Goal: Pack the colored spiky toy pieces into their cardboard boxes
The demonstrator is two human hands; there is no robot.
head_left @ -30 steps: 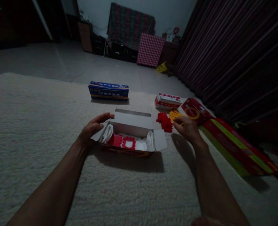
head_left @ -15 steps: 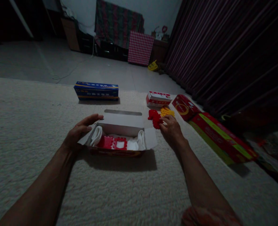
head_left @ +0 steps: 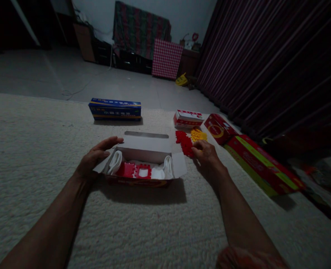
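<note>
On nubbly cloth, left hand spreads at carton; right hand touches jagged red pieces, grip unclear.

We are seeing red pieces and yellow pieces, an open box with white flaps, a blue box wearing yellow stripes and white lettering, and a red carton banded in lime. We are noticing a red-and-white checked cloth and a dark purple, striped curtain.
</note>
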